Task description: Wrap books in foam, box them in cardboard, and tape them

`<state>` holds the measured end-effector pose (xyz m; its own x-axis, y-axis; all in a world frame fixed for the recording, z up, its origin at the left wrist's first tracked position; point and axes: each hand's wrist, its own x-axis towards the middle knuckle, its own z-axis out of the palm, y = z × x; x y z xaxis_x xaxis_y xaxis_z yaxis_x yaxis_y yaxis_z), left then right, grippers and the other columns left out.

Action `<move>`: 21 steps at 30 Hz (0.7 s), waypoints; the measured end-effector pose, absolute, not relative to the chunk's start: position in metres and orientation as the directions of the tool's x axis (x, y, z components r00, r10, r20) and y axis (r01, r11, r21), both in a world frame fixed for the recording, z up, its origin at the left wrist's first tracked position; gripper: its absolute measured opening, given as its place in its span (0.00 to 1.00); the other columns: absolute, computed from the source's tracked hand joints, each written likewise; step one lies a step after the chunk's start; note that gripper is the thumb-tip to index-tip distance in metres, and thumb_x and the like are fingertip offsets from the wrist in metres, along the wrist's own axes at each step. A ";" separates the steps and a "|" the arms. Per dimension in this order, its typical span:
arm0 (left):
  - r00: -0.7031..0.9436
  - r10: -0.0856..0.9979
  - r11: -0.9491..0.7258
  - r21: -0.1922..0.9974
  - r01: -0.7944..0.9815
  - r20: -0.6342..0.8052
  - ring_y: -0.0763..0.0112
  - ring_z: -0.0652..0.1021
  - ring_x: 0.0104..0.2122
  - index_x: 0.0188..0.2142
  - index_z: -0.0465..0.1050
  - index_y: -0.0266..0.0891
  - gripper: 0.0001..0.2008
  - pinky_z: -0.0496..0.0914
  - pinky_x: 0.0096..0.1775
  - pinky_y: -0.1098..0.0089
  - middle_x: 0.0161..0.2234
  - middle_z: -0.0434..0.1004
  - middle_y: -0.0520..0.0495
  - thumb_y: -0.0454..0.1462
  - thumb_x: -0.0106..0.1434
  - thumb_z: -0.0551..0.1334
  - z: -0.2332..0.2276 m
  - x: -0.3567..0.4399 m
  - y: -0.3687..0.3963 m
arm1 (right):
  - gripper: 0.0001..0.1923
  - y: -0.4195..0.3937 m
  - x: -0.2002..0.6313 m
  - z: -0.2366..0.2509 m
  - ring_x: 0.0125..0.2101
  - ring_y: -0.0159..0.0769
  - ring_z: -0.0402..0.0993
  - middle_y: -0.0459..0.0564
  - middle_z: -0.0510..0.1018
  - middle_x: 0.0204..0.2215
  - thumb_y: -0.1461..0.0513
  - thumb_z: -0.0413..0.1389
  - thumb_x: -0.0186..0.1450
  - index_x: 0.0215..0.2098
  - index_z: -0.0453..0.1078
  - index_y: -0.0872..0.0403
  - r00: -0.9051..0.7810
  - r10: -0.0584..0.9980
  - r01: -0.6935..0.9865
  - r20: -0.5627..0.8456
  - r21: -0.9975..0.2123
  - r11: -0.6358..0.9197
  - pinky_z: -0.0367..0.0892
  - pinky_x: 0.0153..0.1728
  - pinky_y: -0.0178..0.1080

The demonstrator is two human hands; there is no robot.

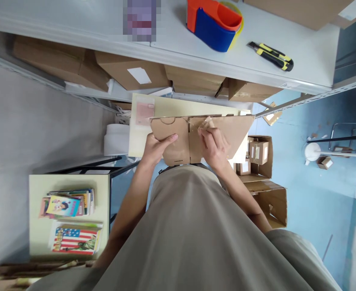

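Cardboard [178, 147] — left hand [155, 149] grasping one edge, right hand [214, 148] pinching crumpled tape [207, 123].
Probably best: brace the panel firmly, pull slow and low — less tearing.

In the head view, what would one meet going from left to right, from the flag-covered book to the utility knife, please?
Flag-covered book, white roll, left hand, right hand, utility knife.

White shelf [59, 18]; grey floor [57, 129] left of shelf, shiny blue floor [311, 210] right of it; black-framed pale-green surface [38, 238] before shelf's left part
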<state>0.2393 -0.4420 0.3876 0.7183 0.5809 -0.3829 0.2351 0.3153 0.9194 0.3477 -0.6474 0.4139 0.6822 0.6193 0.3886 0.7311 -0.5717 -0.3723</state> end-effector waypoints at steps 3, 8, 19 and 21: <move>0.703 0.621 0.250 0.938 0.241 -0.347 0.44 0.89 0.53 0.46 0.88 0.37 0.36 0.86 0.54 0.54 0.49 0.92 0.36 0.57 0.44 0.86 0.387 0.242 -0.446 | 0.10 -0.643 0.348 0.422 0.42 0.43 0.83 0.56 0.83 0.44 0.58 0.57 0.83 0.52 0.82 0.48 0.755 0.560 0.648 0.341 -0.524 -0.553 0.79 0.47 0.44; 0.691 0.677 0.078 0.958 0.275 -0.254 0.47 0.89 0.53 0.43 0.87 0.38 0.28 0.85 0.55 0.56 0.47 0.92 0.38 0.54 0.52 0.83 0.391 0.249 -0.448 | 0.16 -0.629 0.344 0.440 0.42 0.43 0.83 0.56 0.82 0.43 0.52 0.52 0.85 0.51 0.81 0.48 0.826 0.490 0.529 0.280 -0.683 -0.503 0.81 0.47 0.45; 0.655 0.726 0.090 0.973 0.210 -0.209 0.48 0.88 0.52 0.36 0.85 0.40 0.29 0.85 0.53 0.58 0.41 0.90 0.45 0.61 0.51 0.83 0.400 0.266 -0.463 | 0.16 -0.587 0.319 0.435 0.49 0.45 0.86 0.59 0.86 0.48 0.48 0.57 0.83 0.54 0.81 0.48 0.756 0.594 0.600 0.276 -0.657 -0.458 0.82 0.51 0.45; 0.672 0.701 0.112 0.968 0.226 -0.238 0.49 0.87 0.52 0.32 0.81 0.42 0.28 0.85 0.54 0.58 0.37 0.88 0.46 0.62 0.53 0.81 0.393 0.267 -0.461 | 0.19 -0.586 0.314 0.434 0.47 0.47 0.87 0.59 0.86 0.46 0.43 0.60 0.81 0.55 0.81 0.47 0.697 0.672 0.643 0.252 -0.635 -0.429 0.83 0.49 0.46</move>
